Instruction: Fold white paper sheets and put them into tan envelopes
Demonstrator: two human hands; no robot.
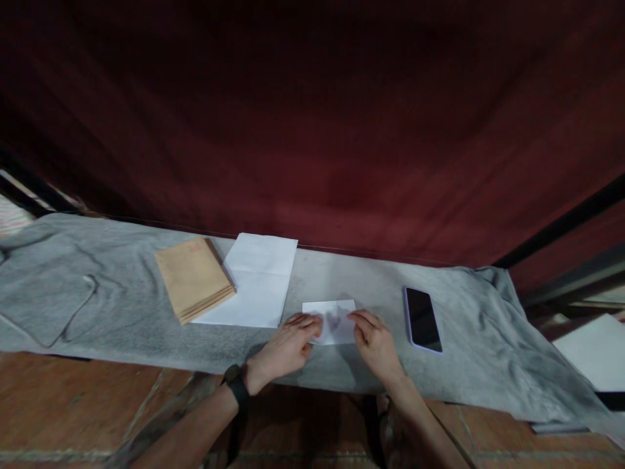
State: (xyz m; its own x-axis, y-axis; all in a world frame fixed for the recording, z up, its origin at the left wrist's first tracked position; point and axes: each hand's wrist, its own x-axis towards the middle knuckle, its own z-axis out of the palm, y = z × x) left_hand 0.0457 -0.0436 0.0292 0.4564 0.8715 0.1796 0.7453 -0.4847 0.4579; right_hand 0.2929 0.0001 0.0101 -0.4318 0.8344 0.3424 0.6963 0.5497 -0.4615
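The white paper [336,319] lies near the cloth-covered bench [361,277]'s six o'clock edge; the left hand [288,344], curled, touches its nine o'clock side, the right hand [375,342], half-closed, its three, seemingly flattening it; any pinch is unclear.

No text can be read: the top brown envelope [196,277] of the stack bears a small reddish marking [195,246] near its far edge, too faint to decipher.
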